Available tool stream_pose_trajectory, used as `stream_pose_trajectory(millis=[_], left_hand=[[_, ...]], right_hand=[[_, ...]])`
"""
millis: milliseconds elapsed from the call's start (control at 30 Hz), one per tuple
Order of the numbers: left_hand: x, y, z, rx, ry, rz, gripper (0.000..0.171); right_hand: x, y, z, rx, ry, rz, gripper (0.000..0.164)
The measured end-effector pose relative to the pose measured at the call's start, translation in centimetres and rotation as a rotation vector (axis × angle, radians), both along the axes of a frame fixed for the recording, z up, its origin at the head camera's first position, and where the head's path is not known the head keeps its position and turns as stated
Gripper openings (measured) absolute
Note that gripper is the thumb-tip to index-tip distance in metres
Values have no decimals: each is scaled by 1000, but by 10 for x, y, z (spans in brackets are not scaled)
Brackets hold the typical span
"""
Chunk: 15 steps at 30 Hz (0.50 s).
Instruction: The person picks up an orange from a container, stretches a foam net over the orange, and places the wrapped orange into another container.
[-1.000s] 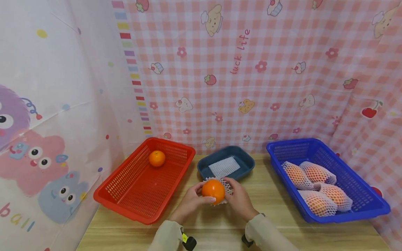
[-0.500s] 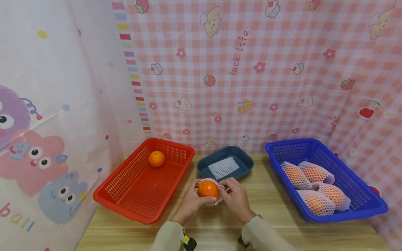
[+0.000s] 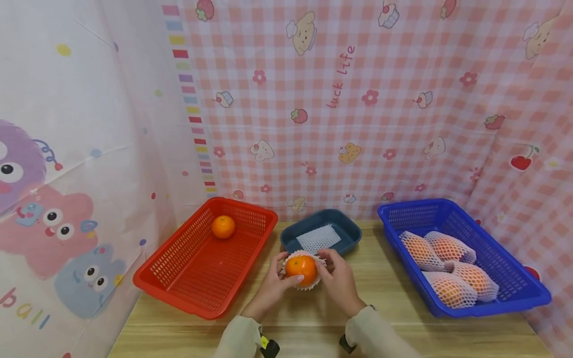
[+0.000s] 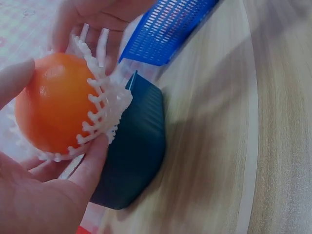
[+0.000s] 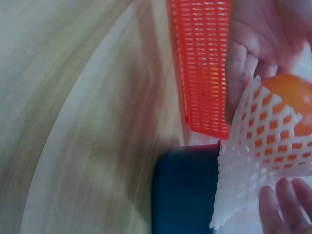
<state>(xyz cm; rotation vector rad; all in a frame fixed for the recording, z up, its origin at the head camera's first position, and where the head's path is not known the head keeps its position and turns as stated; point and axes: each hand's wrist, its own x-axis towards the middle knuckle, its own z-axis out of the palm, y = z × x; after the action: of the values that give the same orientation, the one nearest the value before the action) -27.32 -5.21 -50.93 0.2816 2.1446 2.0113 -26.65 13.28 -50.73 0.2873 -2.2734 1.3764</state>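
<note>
Orange sits part way into a white foam net, held between two hands just in front of the dark tray, its top bare. The left hand grips fruit and net together, thumb on the peel; the right hand pinches the net's edge on the other side. Behind them, the tray holds a flat spare net. To the right, the blue basket holds four wrapped oranges, while to the left one unwrapped orange lies at the far end of the red basket. Judging by that, most of the wrapping is done: the fruit in hand is mid-step, and the unwrapped one is untouched, with the spare net likely meant for it. Everything stands on a wood-grain tabletop. Around it hang cloths: pink gingham with cartoon animals, cakes and flowers at the back and right, and white with furry characters at left.
</note>
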Motion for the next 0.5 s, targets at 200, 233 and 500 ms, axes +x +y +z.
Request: stream_pose_trajectory(millis=[200,233,500], left_hand=[[-1,1,0,-38,35,60,78],[-1,1,0,-36,40,69,78],[-2,2,-6,64,29,96,75]], right_hand=[[-5,2,-1,-110,-65,48,21],[-6,2,-1,-124,-66,59,19],[-7,0,-2,-155,-67,92,5]])
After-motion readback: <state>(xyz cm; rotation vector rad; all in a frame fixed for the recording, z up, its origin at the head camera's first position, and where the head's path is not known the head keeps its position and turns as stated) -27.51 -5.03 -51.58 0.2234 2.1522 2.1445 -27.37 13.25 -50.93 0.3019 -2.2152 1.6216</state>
